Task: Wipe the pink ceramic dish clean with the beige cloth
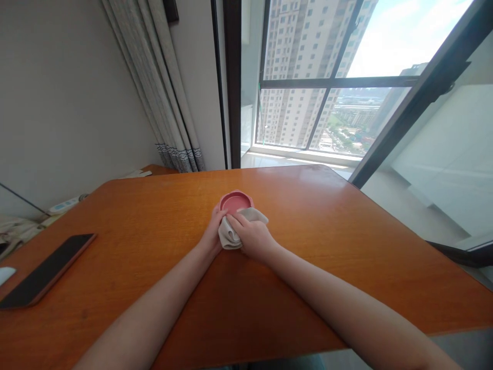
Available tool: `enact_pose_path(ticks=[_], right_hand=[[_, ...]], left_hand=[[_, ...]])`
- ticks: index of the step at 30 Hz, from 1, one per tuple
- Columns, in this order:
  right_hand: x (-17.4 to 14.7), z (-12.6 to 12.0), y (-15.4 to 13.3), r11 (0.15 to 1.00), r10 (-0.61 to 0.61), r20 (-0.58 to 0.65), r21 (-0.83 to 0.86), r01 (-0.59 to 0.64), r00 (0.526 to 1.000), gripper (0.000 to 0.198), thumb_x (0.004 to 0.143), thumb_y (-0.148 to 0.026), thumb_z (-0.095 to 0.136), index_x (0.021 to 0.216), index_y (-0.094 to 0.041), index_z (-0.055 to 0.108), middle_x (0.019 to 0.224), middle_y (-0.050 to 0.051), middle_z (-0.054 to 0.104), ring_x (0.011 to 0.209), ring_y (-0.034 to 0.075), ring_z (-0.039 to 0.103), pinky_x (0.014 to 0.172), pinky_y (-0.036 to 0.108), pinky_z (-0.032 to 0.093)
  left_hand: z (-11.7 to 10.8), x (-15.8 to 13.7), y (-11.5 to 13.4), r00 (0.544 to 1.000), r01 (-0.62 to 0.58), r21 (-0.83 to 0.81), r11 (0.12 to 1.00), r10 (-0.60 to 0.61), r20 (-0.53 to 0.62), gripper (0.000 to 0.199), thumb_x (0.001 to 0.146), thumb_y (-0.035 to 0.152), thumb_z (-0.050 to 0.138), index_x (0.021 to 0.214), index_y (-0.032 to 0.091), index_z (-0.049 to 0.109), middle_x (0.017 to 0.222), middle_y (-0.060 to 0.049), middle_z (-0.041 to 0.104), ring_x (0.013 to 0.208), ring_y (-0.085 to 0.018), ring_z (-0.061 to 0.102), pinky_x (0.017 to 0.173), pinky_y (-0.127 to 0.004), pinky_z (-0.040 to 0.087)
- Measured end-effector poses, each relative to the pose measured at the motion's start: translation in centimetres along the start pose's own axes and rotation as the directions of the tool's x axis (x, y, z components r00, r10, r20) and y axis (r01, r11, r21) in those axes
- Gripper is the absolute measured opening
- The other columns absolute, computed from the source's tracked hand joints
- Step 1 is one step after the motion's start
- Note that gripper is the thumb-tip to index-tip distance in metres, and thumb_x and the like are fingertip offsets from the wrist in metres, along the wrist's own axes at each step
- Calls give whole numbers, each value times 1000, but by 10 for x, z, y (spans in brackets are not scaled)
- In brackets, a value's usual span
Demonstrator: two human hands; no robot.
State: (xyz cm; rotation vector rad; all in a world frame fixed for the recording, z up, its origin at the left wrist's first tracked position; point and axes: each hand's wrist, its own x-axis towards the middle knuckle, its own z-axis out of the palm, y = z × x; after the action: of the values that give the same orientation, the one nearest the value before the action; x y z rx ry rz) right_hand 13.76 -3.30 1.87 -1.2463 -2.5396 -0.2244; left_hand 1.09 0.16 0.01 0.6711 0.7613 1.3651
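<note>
Near the middle of the wooden table is a shallow pink bowl (235, 200) with an angular outer rim. My left hand (211, 229) grips the bowl at its left side, the fingers partly hidden behind the cloth and rim. A folded light-grey cloth (230, 237) is bunched under my right hand (252, 235), whose fingers are closed on it and press it against the bowl's near inner edge. The cloth covers the front part of the bowl, and its loose end sticks out to the right.
The brown wooden table (154, 205) spreads around both arms. A long black pad (48, 268) lies at the left, beside a white object (6, 274) cut off by the frame. A power strip (63, 206) sits past the left edge; a curtain (162, 92) and window stand behind.
</note>
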Motion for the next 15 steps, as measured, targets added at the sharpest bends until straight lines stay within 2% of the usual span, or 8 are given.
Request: enact_pose_path(ticks=[3, 5, 7, 10, 13, 15], right_hand=[[0, -3, 23, 997, 65, -27, -44, -67, 997, 26, 81, -23, 46, 102, -17, 61, 94, 9, 63, 60, 14, 52, 50, 27, 30], [-2, -5, 43, 997, 15, -91, -70, -21, 996, 19, 81, -25, 46, 85, -17, 63, 81, 6, 62, 58, 13, 48, 51, 27, 26], [-5, -6, 59, 994, -78, -132, -92, 66, 988, 19, 81, -25, 46, 75, -17, 62, 72, 4, 60, 55, 12, 44, 52, 28, 24], [-8, -8, 64, 985, -157, -136, -94, 145, 978, 18, 82, -25, 46, 77, -18, 62, 73, 4, 59, 55, 12, 42, 53, 28, 24], [-5, -11, 40, 992, -103, -113, -77, 95, 988, 19, 84, -24, 45, 94, -18, 60, 93, 6, 62, 62, 13, 48, 52, 27, 26], [-1, -11, 17, 996, -38, -65, -81, 33, 997, 25, 85, -21, 43, 107, -18, 56, 103, 8, 60, 62, 13, 50, 50, 27, 26]], left_hand=[[7, -5, 3, 999, 0, 17, 1000, -1, 46, 50, 68, 24, 70, 115, 23, 52, 96, 1, 64, 78, -12, 60, 73, -24, 48], [10, -8, 5, 993, 48, 44, 998, -52, 110, 50, 73, 36, 66, 120, 25, 51, 109, -3, 63, 86, -16, 61, 72, -28, 49], [11, -9, 7, 984, 91, 96, 991, -104, 144, 50, 77, 43, 61, 122, 24, 51, 115, -7, 61, 91, -20, 61, 70, -30, 50], [8, -6, 4, 994, 65, 152, 986, -78, 79, 42, 78, 36, 60, 116, 18, 56, 112, -8, 63, 89, -20, 61, 71, -29, 50], [4, -1, -2, 998, -20, 114, 993, 26, -50, 36, 79, 32, 55, 111, 18, 57, 104, -5, 64, 87, -17, 60, 73, -28, 49], [2, 1, -6, 983, -78, 120, 990, 96, -154, 31, 79, 32, 54, 107, 19, 57, 93, -2, 63, 82, -15, 59, 73, -26, 48]])
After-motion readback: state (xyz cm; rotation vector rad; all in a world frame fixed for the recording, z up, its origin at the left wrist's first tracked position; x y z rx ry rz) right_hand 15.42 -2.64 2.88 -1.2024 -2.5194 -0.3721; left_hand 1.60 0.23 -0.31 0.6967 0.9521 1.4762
